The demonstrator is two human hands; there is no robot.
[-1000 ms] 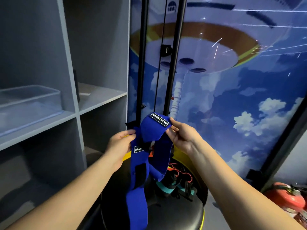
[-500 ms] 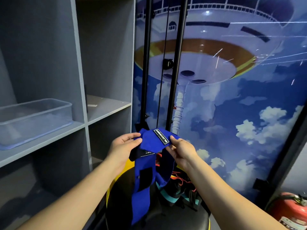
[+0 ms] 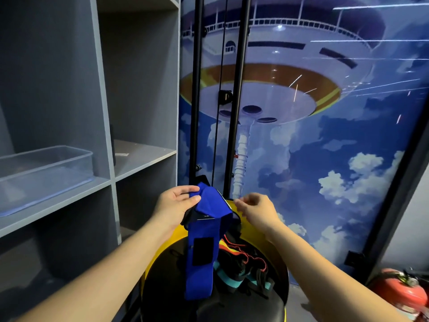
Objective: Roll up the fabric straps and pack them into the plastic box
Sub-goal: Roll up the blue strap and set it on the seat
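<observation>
Nearest, a heap of straps (image 3: 243, 266) lies on a round black stool (image 3: 167, 287) with a yellow rim. Above it the left hand (image 3: 174, 205) pinches the folded top of a blue strap (image 3: 204, 240), whose tail hangs down. The right hand (image 3: 257, 210) hovers just beside it, fingers loosely curled, holding nothing. Farther left, a clear plastic box (image 3: 46, 168) sits on a grey shelf (image 3: 58, 201).

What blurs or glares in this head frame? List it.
Head view: right hand smeared by motion at the fingertips; left hand and blue strap sharper; light streaks glare across the glossy mural; wide-angle bends the shelf uprights; plastic box hazy.
</observation>
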